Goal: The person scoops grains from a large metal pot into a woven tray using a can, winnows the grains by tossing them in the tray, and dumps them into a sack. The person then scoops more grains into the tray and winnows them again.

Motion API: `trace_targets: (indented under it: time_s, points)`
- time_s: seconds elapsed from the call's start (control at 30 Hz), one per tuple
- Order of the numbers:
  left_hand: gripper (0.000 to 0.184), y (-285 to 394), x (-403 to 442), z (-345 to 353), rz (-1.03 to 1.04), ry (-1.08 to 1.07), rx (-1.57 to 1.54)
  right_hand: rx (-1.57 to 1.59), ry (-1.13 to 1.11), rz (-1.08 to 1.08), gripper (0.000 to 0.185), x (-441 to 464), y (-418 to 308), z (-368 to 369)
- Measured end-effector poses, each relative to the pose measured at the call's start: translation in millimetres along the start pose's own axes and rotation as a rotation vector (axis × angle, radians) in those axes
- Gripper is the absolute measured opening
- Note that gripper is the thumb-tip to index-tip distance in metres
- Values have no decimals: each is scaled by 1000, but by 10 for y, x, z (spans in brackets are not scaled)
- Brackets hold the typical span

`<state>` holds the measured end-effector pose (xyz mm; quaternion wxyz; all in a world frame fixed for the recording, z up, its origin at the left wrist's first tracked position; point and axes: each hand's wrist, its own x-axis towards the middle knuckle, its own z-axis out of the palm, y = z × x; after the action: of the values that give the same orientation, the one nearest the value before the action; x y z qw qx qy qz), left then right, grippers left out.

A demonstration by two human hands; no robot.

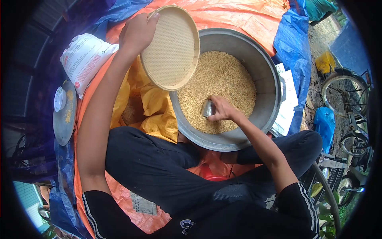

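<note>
A large grey metal pot (260,71) stands before my crossed legs, with a deep layer of tan grain (223,75) inside. My right hand (222,108) reaches into it, fingers wrapped round a small metal can (207,108) that rests at the grain's surface. How full the can is, I cannot tell. Up at the left, my left hand (138,32) grips the rim of a round woven bamboo tray (171,47), tilted above the pot's left edge. Below the tray lies an open yellow sack (157,115) with some grain visible in it.
Orange tarp (234,14) and blue tarp (294,40) cover the ground. At left are a white printed sack (87,59) and a grey lid (65,131) bearing a small bowl (60,99). Papers (288,103) lie right of the pot; a bicycle (346,93) stands farther right.
</note>
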<state>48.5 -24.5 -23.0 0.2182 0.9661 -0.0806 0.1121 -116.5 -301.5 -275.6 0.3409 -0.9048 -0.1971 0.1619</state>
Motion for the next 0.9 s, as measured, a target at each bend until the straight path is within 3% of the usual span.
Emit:
trace_targets:
  time_s: [0.13, 0.2, 0.33, 0.4, 0.47, 0.53, 0.57, 0.67, 0.7, 0.9]
  points:
    - [53, 55, -14, -14, -3, -31, -2, 70, -135, 12, 79, -31, -93, -43]
    - [53, 44, -19, -14, -7, -29, -11, 176, -354, 179, 76, -12, -131, -99]
    - [52, -17, -21, -28, 0, 8, -17, 246, -467, 166, 67, -11, 155, -25]
    - [52, -47, -14, -46, 3, 20, -35, 861, -613, 375, 59, -111, 282, 2]
    - [52, -74, -10, -66, 3, 15, -45, 933, -595, 388, 55, -182, 382, 7]
    - [52, -81, -26, -81, -6, 15, -42, 1398, -519, 414, 57, -255, 339, -115]
    - [52, -70, -32, -79, -16, 15, -42, 1439, -433, 417, 60, -247, 394, -62]
    - [51, -68, -24, -40, -26, -32, -80, 1429, -317, 410, 64, -158, 566, 58]
    - [51, -88, -5, -15, -16, -35, -81, 1326, -316, 378, 88, -175, 389, -118]
    - [48, -213, 34, 82, -1, -66, -76, 1454, -140, 282, 72, -197, 187, -469]
